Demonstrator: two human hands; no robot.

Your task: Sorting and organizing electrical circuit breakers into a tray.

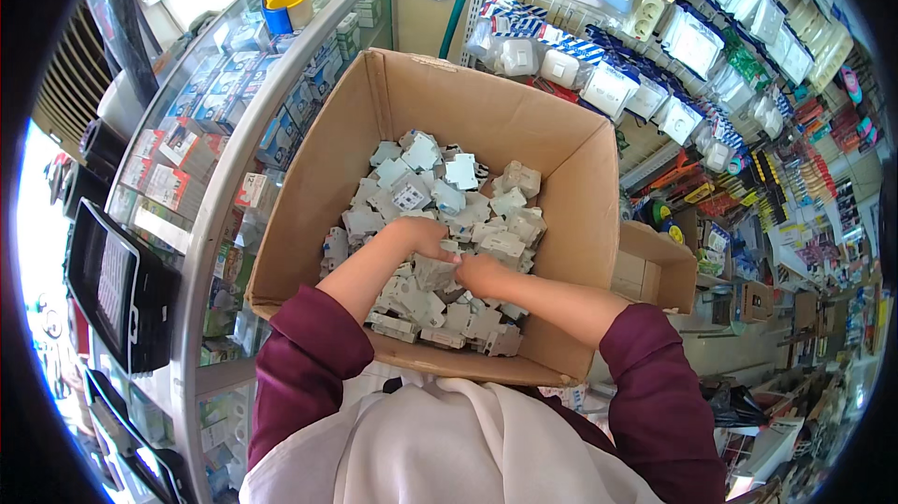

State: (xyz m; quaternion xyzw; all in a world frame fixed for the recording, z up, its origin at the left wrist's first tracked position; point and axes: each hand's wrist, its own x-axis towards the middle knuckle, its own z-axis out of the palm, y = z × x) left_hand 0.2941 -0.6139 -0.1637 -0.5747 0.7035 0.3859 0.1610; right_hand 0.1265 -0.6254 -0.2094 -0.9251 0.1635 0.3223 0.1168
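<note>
Before me stands a large open cardboard box, with a loose heap of off-white miniature circuit breakers in its bottom. Both of my hands reach down into it and meet over the middle of the heap. My left hand is bent at the wrist, its fingers around a small grey-white circuit breaker. Curled close against those fingertips is my right hand; whether it also grips the piece is hidden. More breakers lie jumbled beneath and around both hands.
A glass display counter with boxed goods runs along the left, with a yellow-and-blue cup-shaped item on top. Packaged switches and sockets hang on a wire rack behind. A smaller cardboard box adjoins the large one on the right.
</note>
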